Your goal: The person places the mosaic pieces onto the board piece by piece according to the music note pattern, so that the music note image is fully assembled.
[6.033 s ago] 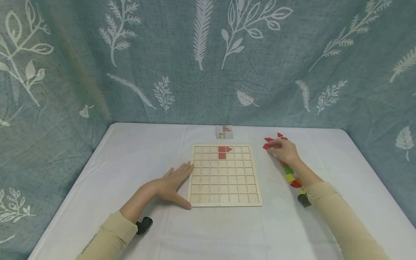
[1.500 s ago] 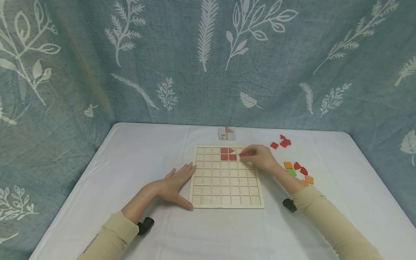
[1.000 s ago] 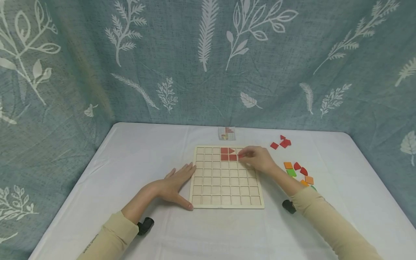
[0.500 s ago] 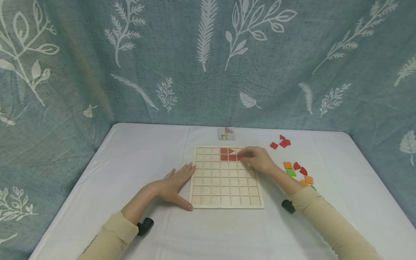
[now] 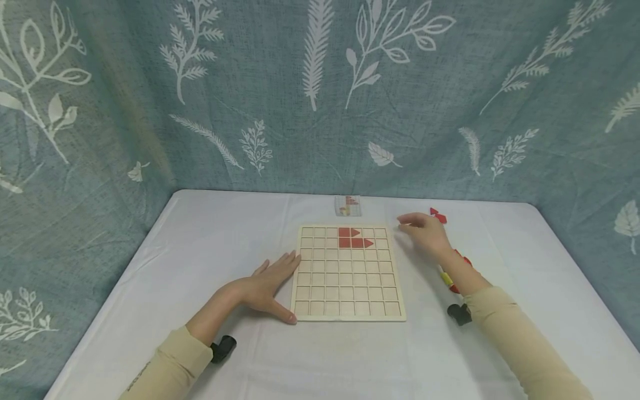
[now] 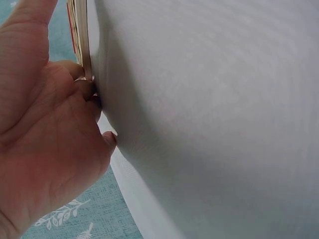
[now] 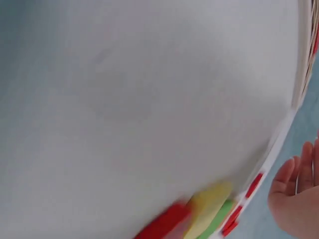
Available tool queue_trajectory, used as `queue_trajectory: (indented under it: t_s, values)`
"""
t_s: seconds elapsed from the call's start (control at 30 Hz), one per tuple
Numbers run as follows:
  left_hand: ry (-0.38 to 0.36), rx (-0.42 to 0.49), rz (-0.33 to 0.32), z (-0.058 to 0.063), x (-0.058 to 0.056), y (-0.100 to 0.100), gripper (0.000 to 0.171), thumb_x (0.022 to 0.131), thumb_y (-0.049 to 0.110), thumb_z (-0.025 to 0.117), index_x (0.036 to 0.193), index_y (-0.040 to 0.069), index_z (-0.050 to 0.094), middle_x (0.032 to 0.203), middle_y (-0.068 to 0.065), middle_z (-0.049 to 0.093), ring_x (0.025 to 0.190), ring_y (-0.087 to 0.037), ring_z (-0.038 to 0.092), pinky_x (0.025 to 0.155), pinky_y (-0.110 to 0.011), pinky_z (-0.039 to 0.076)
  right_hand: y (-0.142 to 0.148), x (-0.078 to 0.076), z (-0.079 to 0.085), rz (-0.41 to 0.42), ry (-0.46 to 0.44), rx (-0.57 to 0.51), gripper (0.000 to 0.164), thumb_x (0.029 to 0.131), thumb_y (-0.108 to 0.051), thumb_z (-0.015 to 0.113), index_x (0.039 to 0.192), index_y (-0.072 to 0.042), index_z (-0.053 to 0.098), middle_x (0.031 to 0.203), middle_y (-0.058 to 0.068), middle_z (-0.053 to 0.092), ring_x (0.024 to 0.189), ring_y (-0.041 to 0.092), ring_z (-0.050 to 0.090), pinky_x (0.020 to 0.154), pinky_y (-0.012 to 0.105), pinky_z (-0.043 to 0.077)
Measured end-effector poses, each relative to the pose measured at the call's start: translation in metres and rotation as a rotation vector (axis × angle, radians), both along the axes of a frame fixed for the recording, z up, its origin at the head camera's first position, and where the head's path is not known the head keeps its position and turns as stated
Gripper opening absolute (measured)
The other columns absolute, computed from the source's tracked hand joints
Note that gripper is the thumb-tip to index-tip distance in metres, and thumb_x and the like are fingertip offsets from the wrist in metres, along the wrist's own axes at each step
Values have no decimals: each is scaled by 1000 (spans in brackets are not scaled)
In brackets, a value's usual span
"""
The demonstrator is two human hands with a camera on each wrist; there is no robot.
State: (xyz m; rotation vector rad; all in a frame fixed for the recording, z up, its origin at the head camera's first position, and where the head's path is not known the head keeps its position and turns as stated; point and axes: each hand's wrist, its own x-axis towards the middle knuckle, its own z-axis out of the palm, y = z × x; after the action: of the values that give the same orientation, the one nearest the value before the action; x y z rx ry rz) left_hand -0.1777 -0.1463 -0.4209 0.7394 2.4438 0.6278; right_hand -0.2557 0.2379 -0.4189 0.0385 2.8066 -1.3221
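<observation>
A wooden grid board [image 5: 345, 279] lies mid-table. Near its far edge, red squares and triangles fill cells in two rows; a red triangle [image 5: 368, 243] ends the nearer row. My left hand [image 5: 262, 281] rests along the board's left edge, fingers spread and thumb at the near corner. In the left wrist view, several fingertips [image 6: 85, 88] touch the board's side. My right hand [image 5: 427, 236] hovers right of the board, fingers loosely bent and holding nothing. Just beyond it lie loose red pieces [image 5: 440, 219], partly covered by the hand.
A small pattern card [image 5: 347, 205] lies behind the board. Under and beside the right forearm are more coloured tiles, among them a yellow piece [image 5: 446, 279] and a green piece [image 7: 215, 219]. A patterned blue-green cloth [image 5: 280, 100] hangs behind the table.
My right hand has let go of the red triangle in the second row, then moved right and back towards the loose red pieces. The left hand has stayed in place.
</observation>
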Motion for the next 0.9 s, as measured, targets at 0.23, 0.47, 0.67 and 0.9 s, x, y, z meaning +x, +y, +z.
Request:
queue_trajectory:
  t_s: [0.23,0.47,0.67,0.9]
  values:
    - [-1,-6,1,0,0,0,128,69,54,83,156,2,6,162,-17,0,149,-29,-2,117,-54,-4,32,-6,-6,-72,-19,61,33,96,-21,63,123,-2,65,124,20,63,116,35,55,92,46,49]
    - [-12,1,4,2,0,0,127,69,54,83,156,2,6,162,-16,0,149,-28,-3,118,-53,-4,42,-8,-7,-94,-42,115,36,95,-18,62,126,2,62,125,24,61,115,37,55,95,47,49]
    - [-8,1,2,1,1,0,127,69,54,83,156,2,5,162,-16,0,149,-28,-3,118,-53,-4,41,-11,-9,-83,-15,167,35,95,-14,62,125,5,61,123,26,61,108,38,58,91,47,52]
    - [-1,-3,4,0,1,0,128,69,55,83,156,2,6,162,-16,1,149,-28,-2,118,-53,-4,38,-10,-11,-92,32,185,35,93,-16,66,121,6,63,117,25,64,104,37,61,89,47,53]
